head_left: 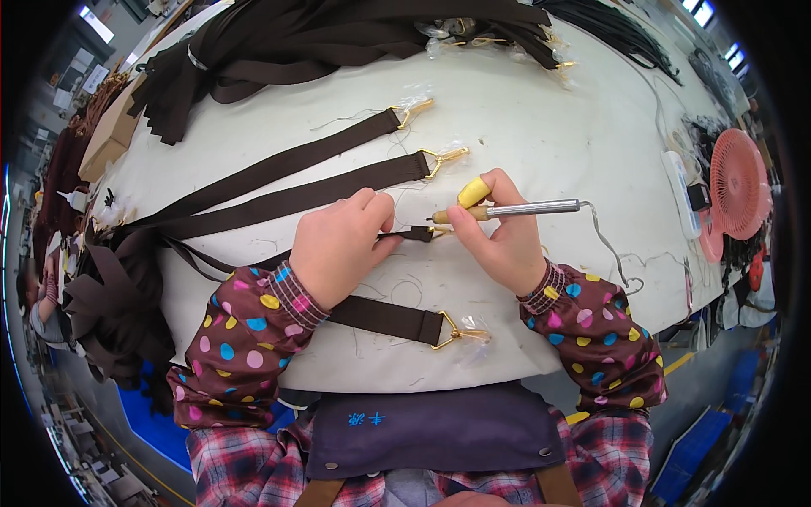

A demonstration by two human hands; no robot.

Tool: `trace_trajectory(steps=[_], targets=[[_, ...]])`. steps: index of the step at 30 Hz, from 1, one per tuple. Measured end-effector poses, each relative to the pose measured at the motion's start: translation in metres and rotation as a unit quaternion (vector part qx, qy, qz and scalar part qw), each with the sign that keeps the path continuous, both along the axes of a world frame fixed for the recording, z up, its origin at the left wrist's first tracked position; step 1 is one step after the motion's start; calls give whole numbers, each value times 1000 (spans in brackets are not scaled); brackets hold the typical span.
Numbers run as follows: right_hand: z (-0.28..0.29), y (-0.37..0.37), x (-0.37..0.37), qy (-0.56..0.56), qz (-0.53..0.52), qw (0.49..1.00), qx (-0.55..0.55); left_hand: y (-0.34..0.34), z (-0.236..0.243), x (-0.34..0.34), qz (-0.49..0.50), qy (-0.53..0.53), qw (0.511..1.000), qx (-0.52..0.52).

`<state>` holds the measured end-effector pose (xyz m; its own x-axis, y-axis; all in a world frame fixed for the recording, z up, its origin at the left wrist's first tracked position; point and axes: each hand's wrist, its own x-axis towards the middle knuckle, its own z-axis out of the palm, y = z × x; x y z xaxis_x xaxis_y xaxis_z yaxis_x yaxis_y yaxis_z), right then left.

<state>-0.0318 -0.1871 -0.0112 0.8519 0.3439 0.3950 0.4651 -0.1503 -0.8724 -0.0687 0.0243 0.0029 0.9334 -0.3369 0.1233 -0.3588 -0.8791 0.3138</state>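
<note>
My left hand [342, 245] is closed around a dark brown webbing strap [417, 234], close to its folded end, which carries a gold metal clasp. In my right hand [505, 245] is a slim pen-shaped tool [541, 208] with a silver barrel, a tan front part and a cord at its back end. The tool's dark tip points left, just above the strap end. A yellow cover [474, 192] wraps one right fingertip. Two similar straps [338, 184] with gold clasps lie beyond my hands, and another strap [384, 319] lies nearer me. Loose threads are scattered around them.
A large bundle of brown straps [329, 42] lies across the far side of the white table [583, 110]. More straps [118, 296] hang over the left edge, near a cardboard box [111, 139]. At right are a pink fan [739, 186] and a white power strip [681, 194].
</note>
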Motion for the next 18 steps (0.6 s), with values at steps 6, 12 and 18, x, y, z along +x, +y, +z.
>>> trace_trajectory(steps=[6, 12, 18], targets=[[-5, -3, -8, 25, 11, 999, -20, -8, -18, -9, -12, 3, 1000, -10], [-19, -3, -9, 70, 28, 997, -10, -4, -12, 5, -11, 141, 978, -154], [-19, -4, -9, 128, 74, 989, -31, 1, -15, 11, -52, 198, 959, -195]])
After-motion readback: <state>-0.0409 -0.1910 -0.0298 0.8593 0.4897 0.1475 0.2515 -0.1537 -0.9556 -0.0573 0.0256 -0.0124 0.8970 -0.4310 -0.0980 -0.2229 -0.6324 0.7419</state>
